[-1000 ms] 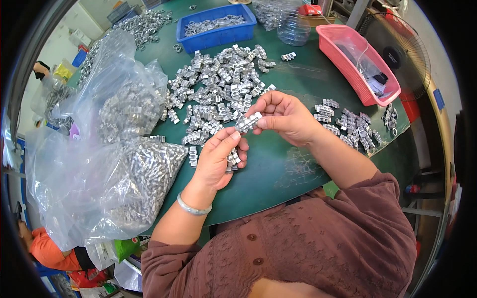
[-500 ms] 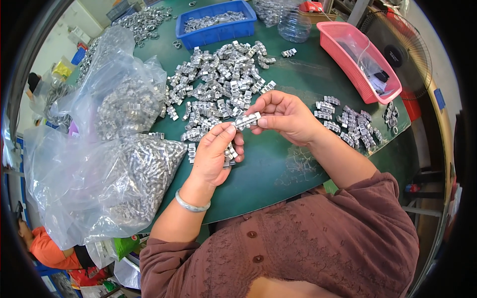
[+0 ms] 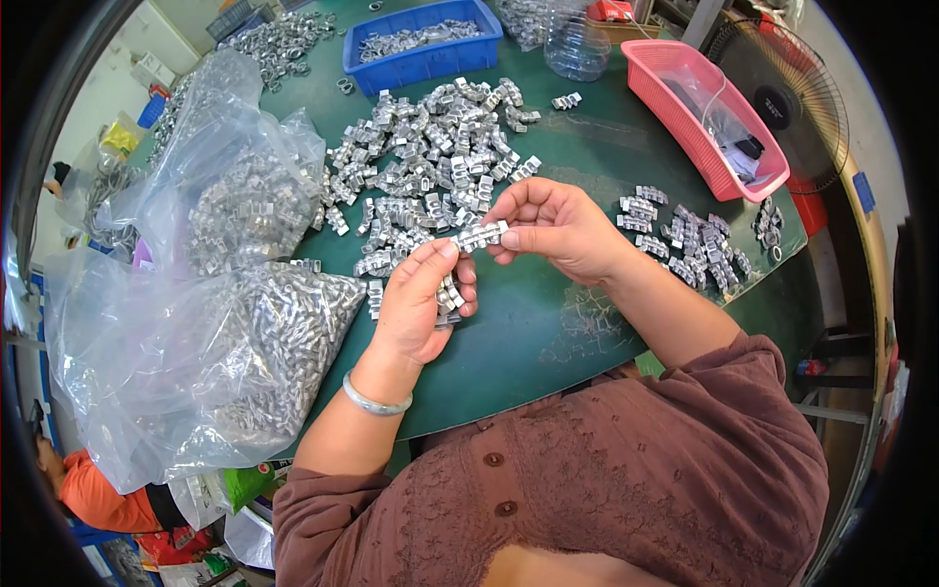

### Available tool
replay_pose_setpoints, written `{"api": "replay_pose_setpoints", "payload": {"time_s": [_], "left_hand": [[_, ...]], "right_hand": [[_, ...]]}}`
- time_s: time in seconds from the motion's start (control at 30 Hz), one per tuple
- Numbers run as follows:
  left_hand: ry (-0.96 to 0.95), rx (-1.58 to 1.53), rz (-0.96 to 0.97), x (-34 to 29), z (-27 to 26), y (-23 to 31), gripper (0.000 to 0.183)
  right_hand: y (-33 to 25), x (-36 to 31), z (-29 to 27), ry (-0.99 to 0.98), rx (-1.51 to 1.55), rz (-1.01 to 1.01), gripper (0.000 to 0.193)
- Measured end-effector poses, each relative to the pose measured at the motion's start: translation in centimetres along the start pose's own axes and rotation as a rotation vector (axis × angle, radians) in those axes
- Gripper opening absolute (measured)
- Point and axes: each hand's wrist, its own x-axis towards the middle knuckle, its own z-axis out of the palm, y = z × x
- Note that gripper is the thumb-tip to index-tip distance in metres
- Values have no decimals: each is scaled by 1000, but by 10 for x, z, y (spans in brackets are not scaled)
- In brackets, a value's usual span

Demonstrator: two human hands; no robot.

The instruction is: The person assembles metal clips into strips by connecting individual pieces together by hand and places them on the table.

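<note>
Between my two hands is a short silver metal link piece (image 3: 480, 237), lying roughly level above the green table (image 3: 528, 333). My left hand (image 3: 423, 293) pinches its left end between thumb and fingers. More such pieces sit in the curled lower fingers of that hand. At the other end, my right hand (image 3: 548, 230) grips the piece with thumb and forefinger. Just beyond my hands spreads a large heap of similar metal pieces (image 3: 430, 147). To the right of my right hand lies a smaller group of the pieces (image 3: 699, 245).
Clear plastic bags (image 3: 196, 333) full of small metal parts crowd the left side. A blue bin (image 3: 421, 44) of parts stands at the back. At the right are a pink basket (image 3: 685, 122) and a fan (image 3: 778, 108). Another person's orange sleeve (image 3: 98, 494) shows at lower left.
Both hands keep their hold on the metal piece, which has shifted only slightly in the fingers. The whole view has drifted a little.
</note>
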Motion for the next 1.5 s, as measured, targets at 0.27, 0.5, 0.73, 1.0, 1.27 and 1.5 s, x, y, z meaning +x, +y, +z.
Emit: {"api": "replay_pose_setpoints", "payload": {"time_s": [0.27,0.5,0.73,1.0,1.27,1.5], "left_hand": [[-2,53,18,0,0,0,12],[15,67,32,0,0,-1,11],[-5,51,67,2,-1,-4,16],[-63,-48,62,1,1,-3,25],[-112,-134,64,1,-2,-3,28],[-209,-205,61,4,-8,-3,27]], "right_hand": [[0,-1,-1,22,-33,51,19],[-2,-3,-2,33,-60,178,20],[9,-7,6,79,-396,-258,15],[1,-9,13,-29,-1192,-842,25],[-2,-6,6,62,-1174,-763,24],[-16,24,-46,172,-1678,-306,34]]}}
